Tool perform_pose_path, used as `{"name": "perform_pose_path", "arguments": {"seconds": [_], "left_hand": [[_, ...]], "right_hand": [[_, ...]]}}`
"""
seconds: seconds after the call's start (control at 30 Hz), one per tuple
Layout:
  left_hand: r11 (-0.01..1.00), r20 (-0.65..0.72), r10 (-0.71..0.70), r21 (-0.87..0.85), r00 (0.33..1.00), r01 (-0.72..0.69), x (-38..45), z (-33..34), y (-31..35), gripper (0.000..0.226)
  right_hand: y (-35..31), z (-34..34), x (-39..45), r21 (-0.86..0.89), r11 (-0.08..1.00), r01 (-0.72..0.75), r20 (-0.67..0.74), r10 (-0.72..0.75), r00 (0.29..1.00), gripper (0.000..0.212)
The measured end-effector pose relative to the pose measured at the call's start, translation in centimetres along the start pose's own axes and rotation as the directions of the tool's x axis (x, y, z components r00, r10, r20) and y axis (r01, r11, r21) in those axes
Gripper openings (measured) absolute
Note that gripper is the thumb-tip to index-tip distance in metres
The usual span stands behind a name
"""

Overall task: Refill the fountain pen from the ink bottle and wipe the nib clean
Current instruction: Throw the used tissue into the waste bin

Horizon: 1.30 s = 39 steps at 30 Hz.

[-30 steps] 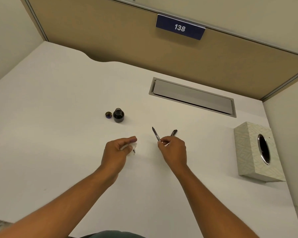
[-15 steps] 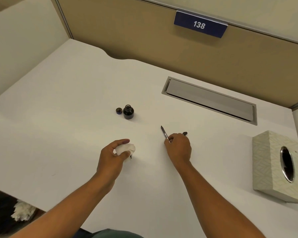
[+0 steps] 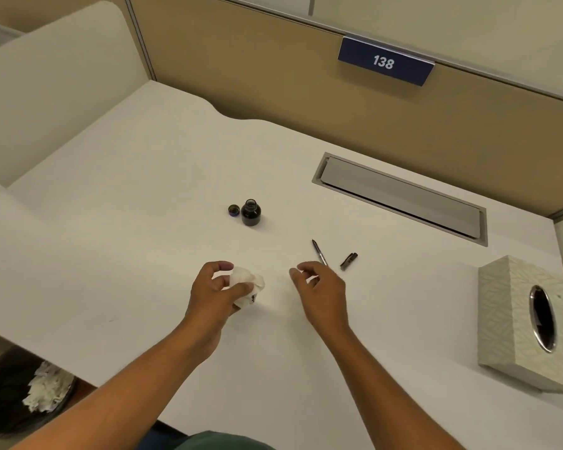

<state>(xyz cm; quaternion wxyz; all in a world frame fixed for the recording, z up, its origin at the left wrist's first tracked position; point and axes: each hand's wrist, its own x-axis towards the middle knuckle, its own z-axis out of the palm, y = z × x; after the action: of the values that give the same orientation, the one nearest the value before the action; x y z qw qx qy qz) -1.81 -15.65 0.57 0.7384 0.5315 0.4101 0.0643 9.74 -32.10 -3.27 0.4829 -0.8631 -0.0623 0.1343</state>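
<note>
An uncapped ink bottle (image 3: 251,213) stands mid-desk with its small cap (image 3: 233,210) lying just left of it. My left hand (image 3: 218,292) grips a crumpled white tissue (image 3: 247,284) that shows a dark ink stain on its lower edge. The fountain pen (image 3: 319,256) lies on the white desk (image 3: 127,196), nib pointing away, its near end behind my right hand (image 3: 319,292). That hand hovers with fingers apart and nothing in it. The pen's dark cap (image 3: 348,261) lies to the right of the pen.
A patterned tissue box (image 3: 514,323) sits at the desk's right edge. A metal cable flap (image 3: 400,198) is set into the desk at the back. Below the desk's near left edge stands a black-lined bin (image 3: 20,394) holding white tissues. Partition walls enclose the desk.
My right hand has let go of the pen, which now lies on the desk, and has drawn back slightly. The left hand still holds the tissue. The view has shifted left.
</note>
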Motion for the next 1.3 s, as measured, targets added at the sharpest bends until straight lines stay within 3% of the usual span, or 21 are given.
{"name": "perform_pose_path", "arguments": {"seconds": [0.13, 0.2, 0.5, 0.77, 1.0, 1.07, 1.17, 1.3], "left_hand": [[1.0, 0.042, 0.011, 0.029, 0.999, -0.012, -0.7, -0.9, 0.3, 0.043], [0.999, 0.056, 0.016, 0.044, 0.998, -0.019, -1.2, -1.6, 0.3, 0.041], [0.999, 0.072, -0.039, -0.016, 0.997, 0.04, -2.9, -7.3, 0.1, 0.029], [0.986, -0.249, 0.024, -0.153, 0.968, -0.064, -4.8, -14.7, 0.3, 0.012], [0.979, -0.354, 0.202, 0.065, 0.913, -0.191, -6.8, -23.4, 1.2, 0.008], [0.969, -0.364, 0.241, 0.037, 0.9, -0.244, -7.6, -26.5, 1.3, 0.008], [0.952, -0.349, 0.23, -0.112, 0.908, -0.285, -9.1, -31.4, 1.5, 0.016], [0.932, -0.321, 0.238, -0.191, 0.917, -0.309, -10.4, -37.8, 1.0, 0.019]], "right_hand": [[-2.7, 1.4, -3.5, 0.329, 0.918, -0.22, 0.362, 0.093, 0.928, 0.019], [-3.6, 2.1, -4.6, 0.424, 0.861, -0.281, 0.442, 0.073, 0.894, 0.022], [-6.6, 5.9, -6.5, 0.344, 0.926, -0.156, 0.423, -0.004, 0.906, 0.015], [-11.1, 12.2, -10.9, 0.324, 0.94, -0.111, 0.489, -0.066, 0.87, 0.013], [-16.0, 19.5, -15.2, 0.271, 0.961, -0.054, 0.553, -0.109, 0.826, 0.006], [-17.5, 22.0, -16.4, 0.252, 0.967, -0.028, 0.565, -0.123, 0.816, 0.008], [-19.7, 25.9, -18.3, 0.259, 0.962, -0.088, 0.599, -0.089, 0.796, 0.025], [-22.0, 31.0, -21.9, 0.251, 0.937, -0.242, 0.726, -0.017, 0.688, 0.029]]}}
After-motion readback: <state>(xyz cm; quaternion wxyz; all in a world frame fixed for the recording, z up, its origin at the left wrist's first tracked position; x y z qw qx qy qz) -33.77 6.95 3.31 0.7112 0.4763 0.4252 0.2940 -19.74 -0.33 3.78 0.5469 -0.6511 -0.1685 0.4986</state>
